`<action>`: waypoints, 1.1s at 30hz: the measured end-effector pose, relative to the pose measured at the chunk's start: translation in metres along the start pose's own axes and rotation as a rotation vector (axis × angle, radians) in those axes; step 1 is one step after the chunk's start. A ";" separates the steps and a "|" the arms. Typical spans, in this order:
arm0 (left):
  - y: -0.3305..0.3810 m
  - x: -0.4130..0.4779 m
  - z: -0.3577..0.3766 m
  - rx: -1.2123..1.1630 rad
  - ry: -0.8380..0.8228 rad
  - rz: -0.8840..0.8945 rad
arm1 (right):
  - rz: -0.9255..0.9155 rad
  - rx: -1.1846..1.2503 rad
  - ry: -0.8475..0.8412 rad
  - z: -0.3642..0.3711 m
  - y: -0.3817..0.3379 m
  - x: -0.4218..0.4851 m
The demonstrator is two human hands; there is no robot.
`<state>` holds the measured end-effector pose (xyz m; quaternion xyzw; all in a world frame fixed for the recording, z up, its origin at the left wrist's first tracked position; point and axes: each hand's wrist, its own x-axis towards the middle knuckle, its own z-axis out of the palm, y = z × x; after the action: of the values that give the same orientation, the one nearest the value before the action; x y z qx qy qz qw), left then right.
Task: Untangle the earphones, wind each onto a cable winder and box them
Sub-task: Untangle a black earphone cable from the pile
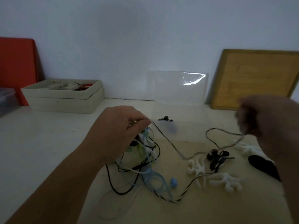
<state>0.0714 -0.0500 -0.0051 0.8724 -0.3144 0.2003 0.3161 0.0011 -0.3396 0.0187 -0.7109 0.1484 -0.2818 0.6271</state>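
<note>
The left forearm reaches in from the lower left. The left hand (119, 131) is raised, back up, fingers curled round a tangle (145, 152), thumb and forefinger pinching a cable (163, 136). The right hand (267, 125), blurred, is raised at the right, fingers curled on the same cable.

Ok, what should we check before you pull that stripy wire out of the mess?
1. Left hand holds the tangle: ok.
2. Right hand grip on the stripy wire: cannot tell, it is blurred.
3. Stripy wire free of the tangle: not ok, it runs back into it.
4. Winders lying near: ok.
5. Box open: ok.
</note>
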 end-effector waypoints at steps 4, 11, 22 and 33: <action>0.011 -0.001 -0.003 -0.039 0.036 0.076 | -0.230 -0.934 -0.276 0.028 -0.005 -0.034; 0.023 -0.002 0.008 -0.003 -0.021 0.157 | -0.252 -0.360 -0.523 0.075 -0.015 -0.081; 0.008 -0.003 0.000 -0.005 -0.161 -0.062 | -0.132 0.262 -0.270 0.064 -0.018 -0.060; -0.013 -0.003 -0.008 0.201 -0.315 -0.287 | -0.019 -0.427 -0.234 0.021 -0.017 -0.032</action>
<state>0.0764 -0.0357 -0.0067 0.9558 -0.2110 0.0450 0.1998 -0.0146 -0.3020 0.0274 -0.8565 0.1244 -0.1656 0.4727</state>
